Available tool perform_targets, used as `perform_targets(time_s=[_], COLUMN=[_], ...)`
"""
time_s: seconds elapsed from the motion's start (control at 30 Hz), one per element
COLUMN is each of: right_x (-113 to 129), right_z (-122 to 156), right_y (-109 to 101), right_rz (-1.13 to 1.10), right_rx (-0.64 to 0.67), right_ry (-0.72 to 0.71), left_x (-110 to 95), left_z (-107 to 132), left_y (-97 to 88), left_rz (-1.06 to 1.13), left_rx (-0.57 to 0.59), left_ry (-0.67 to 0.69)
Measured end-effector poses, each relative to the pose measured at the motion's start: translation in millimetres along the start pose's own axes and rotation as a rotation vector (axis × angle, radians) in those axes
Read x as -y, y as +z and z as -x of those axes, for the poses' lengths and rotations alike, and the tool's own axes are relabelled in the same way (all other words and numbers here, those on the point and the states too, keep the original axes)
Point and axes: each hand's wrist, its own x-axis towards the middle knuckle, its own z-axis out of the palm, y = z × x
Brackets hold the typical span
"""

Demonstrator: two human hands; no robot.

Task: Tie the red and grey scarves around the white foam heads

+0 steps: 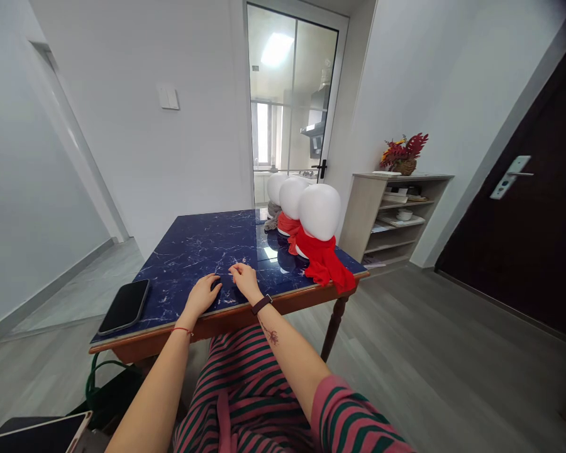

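My left hand (202, 294) rests palm down on the dark blue marble-patterned table (202, 245) near its front edge, fingers lying flat. My right hand (244, 279) rests beside it, fingers curved down onto the tabletop, a black watch on the wrist. Neither hand holds anything. A black phone (125, 305) lies face up to the left of my left hand. At the table's far right stand three white mannequin heads (318, 212); the nearest wears a red scarf (325, 264) that hangs over the table's edge, the second also has red cloth, the farthest grey cloth.
A wooden shelf unit (396, 214) with a flower basket (403, 154) stands at the right wall. A dark door (528, 220) is far right, a glass door (290, 107) behind the table. A tablet (38, 434) lies at the lower left, with green-handled bag below the table.
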Motion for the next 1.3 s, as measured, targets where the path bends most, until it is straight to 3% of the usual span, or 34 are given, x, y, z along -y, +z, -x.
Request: perform_targets(time_s=[1.3], right_x=[-1.9], right_z=[-1.3], right_y=[0.7], right_rz=[-0.023], right_rx=[0.012], right_ry=[0.01], left_x=[1.0], left_z=[-0.3], left_y=[0.2], left_rz=[-0.016], left_rx=[0.013], left_ry=[0.01])
